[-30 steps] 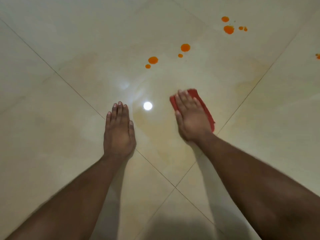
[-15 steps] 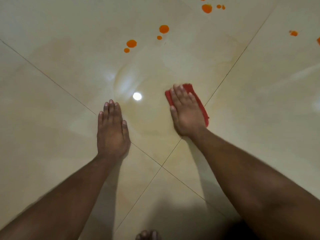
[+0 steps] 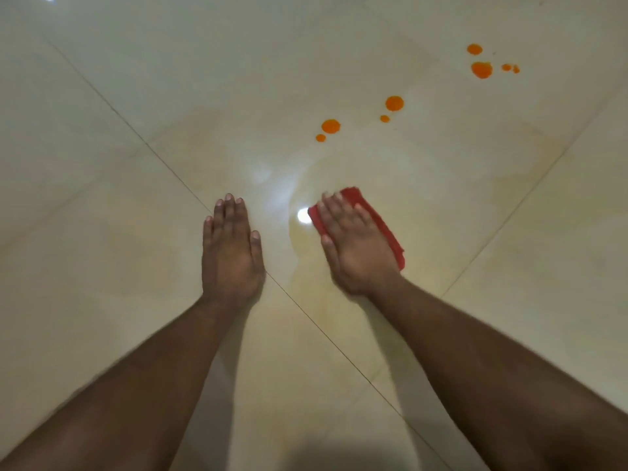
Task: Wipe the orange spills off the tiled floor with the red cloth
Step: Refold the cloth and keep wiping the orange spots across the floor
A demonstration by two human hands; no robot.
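Red cloth (image 3: 387,229) lies flat on the tiled floor (image 3: 102,266), folded, mostly hidden under the right hand (image 3: 356,243). Fingers of that hand are straight and spread, pressing the cloth down rather than gripping it. Left hand (image 3: 231,253) is planted palm-down on bare tile just beside a grout line (image 3: 142,141), fingers released and flat, holding nothing; it looks like a prop for body weight.

Step in hand: wiping, mid-job. A faint yellowish damp film rings the cloth, possibly smeared residue, though glare from a ceiling-light reflection (image 3: 303,215) makes that hard to judge.

Orange spills (image 3: 330,126) are untouched ahead of the cloth: a near pair, a second pair (image 3: 394,103) beyond, and a far cluster (image 3: 481,69) well apart toward the upper right.

Next move, by my reckoning: push the cloth forward to the near pair with even pressure, then on to the rest. The far cluster likely needs a shuffle forward. Nothing stands between cloth and drops; smearing is the main risk.
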